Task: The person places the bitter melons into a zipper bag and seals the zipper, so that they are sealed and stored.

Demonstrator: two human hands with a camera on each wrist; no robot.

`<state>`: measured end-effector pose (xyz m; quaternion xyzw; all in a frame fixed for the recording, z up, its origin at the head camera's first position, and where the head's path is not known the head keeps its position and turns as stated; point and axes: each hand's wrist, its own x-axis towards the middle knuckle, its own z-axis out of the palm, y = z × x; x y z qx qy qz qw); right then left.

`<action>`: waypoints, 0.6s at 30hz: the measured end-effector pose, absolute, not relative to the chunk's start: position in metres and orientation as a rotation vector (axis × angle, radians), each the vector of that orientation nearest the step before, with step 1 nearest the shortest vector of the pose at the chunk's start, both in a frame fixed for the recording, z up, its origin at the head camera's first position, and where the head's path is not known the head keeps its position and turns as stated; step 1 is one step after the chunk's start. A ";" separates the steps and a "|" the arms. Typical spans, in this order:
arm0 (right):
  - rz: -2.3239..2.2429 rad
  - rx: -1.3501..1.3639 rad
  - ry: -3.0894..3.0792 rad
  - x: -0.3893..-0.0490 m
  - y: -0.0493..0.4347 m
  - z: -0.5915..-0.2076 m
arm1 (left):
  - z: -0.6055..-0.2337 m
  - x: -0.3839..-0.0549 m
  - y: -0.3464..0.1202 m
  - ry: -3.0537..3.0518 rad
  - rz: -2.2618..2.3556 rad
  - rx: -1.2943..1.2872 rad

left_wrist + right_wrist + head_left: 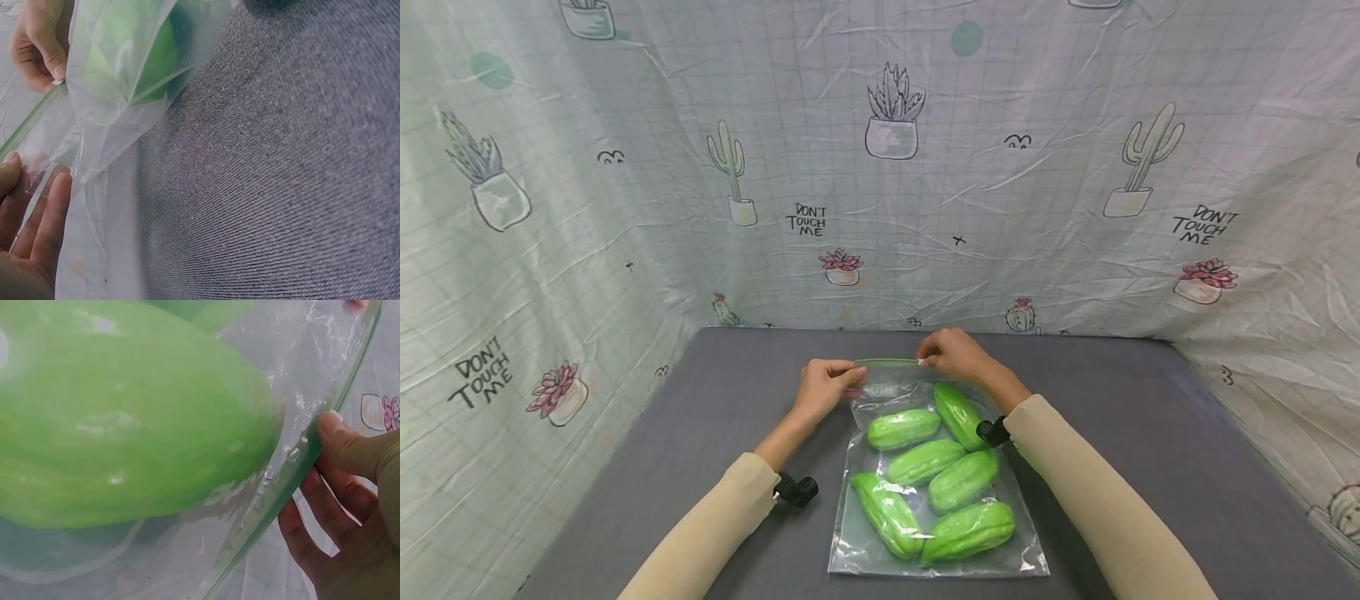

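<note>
A clear plastic zip bag lies flat, with several green ridged gourds inside it. Along its far edge runs a green zip strip. My left hand pinches the left end of that strip between thumb and fingers. At the strip's right part, my right hand pinches a small white slider, fingers behind the strip and thumb in front. One gourd shows large through the plastic in the right wrist view, close below the strip. The left wrist view has the plastic stretched between both hands.
A dark grey cloth-covered table spreads under the bag. Around it hangs a pale curtain printed with potted cacti and words. A black wrist camera sits on the left wrist, another black camera on the right.
</note>
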<state>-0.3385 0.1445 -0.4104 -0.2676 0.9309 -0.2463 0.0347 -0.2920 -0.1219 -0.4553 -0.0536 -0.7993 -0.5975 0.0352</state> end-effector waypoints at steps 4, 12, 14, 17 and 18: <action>-0.762 -0.831 2.863 -0.338 0.145 -0.410 | -0.455 -0.292 -0.122 -2.454 -1.840 -0.171; -0.776 -0.812 2.868 -0.340 0.148 -0.415 | -0.456 -0.293 -0.123 -2.440 -1.833 -0.186; -0.780 -0.810 2.866 -0.340 0.149 -0.415 | -0.456 -0.292 -0.123 -2.441 -1.829 -0.187; -0.792 -0.787 2.857 -0.339 0.150 -0.415 | -0.455 -0.292 -0.123 -2.444 -1.840 -0.183; -0.792 -0.785 2.854 -0.339 0.151 -0.415 | -0.455 -0.292 -0.123 -2.445 -1.841 -0.181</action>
